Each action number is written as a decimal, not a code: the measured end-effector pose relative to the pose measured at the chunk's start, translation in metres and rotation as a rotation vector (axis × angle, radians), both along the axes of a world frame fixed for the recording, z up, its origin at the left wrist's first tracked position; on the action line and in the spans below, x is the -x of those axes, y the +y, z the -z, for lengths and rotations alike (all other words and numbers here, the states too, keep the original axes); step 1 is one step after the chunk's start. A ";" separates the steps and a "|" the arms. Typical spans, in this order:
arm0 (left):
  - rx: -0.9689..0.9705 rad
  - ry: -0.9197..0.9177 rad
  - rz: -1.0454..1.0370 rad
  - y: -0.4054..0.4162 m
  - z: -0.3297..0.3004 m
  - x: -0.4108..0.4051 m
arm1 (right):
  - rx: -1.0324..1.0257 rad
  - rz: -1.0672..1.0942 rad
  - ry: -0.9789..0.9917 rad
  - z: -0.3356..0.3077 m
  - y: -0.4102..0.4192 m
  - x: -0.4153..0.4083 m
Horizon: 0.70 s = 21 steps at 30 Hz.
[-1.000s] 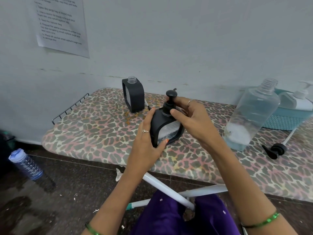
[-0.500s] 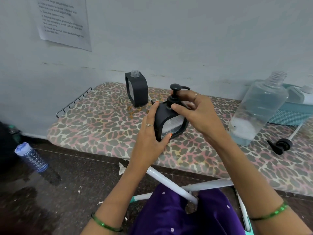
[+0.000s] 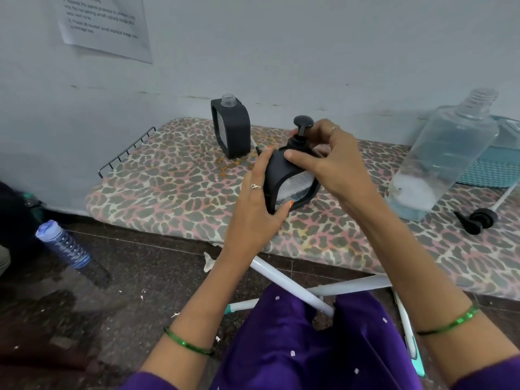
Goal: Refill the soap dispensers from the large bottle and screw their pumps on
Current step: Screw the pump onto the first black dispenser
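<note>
A black-sleeved soap dispenser [image 3: 284, 178] stands tilted on the leopard-print board [image 3: 174, 187]. My left hand [image 3: 253, 209] grips its body from the left side. My right hand [image 3: 332, 159] pinches the collar of its black pump [image 3: 302, 128] at the neck. A second black dispenser [image 3: 232, 130] stands upright behind, its neck open with no pump. The large clear bottle [image 3: 441, 161], uncapped and nearly empty, stands at the right. A loose black pump [image 3: 478, 220] with a white tube lies beside it.
A teal basket [image 3: 489, 170] holds a white container behind the large bottle. A wire rack [image 3: 123, 153] ends the board on the left. A blue water bottle [image 3: 63, 244] lies on the dark floor. White board legs [image 3: 292, 285] cross below.
My right hand has turned at the pump collar, and the pump's spout has swung round. The camera has tipped down slightly, and both hands stay on the dispenser.
</note>
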<state>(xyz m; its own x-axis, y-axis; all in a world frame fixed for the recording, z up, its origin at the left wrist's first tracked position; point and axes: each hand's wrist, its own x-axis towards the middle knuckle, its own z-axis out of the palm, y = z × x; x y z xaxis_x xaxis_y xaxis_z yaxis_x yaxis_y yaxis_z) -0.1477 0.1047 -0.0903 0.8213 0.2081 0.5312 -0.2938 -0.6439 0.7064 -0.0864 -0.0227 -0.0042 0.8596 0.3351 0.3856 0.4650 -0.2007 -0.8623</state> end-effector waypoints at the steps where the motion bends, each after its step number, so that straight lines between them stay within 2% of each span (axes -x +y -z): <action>1: 0.001 0.002 0.004 0.000 0.000 0.000 | 0.018 0.014 -0.019 -0.001 0.003 0.000; 5: 0.058 0.012 0.012 0.000 -0.001 0.001 | 0.068 -0.048 -0.025 -0.003 0.003 0.000; 9: 0.026 -0.033 0.017 0.003 -0.010 -0.004 | 0.077 -0.141 -0.005 -0.013 -0.005 -0.005; 14: 0.032 -0.061 0.009 0.002 -0.018 -0.009 | 0.042 0.065 -0.119 -0.021 0.003 -0.002; 17: 0.057 -0.016 -0.030 0.009 -0.002 -0.005 | 0.024 0.165 -0.118 -0.005 0.023 0.006; 19: 0.074 -0.010 -0.013 0.007 0.001 -0.003 | 0.008 0.195 -0.125 0.000 0.021 0.006; 21: 0.076 -0.010 0.002 0.002 -0.001 -0.004 | 0.043 0.132 -0.094 -0.004 0.010 0.000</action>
<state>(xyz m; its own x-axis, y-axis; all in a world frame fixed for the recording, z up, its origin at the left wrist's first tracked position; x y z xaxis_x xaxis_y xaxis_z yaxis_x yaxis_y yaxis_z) -0.1439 0.1066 -0.0890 0.8166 0.2460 0.5221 -0.3025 -0.5880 0.7502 -0.0863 -0.0128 -0.0006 0.8580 0.2395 0.4545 0.5106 -0.3011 -0.8053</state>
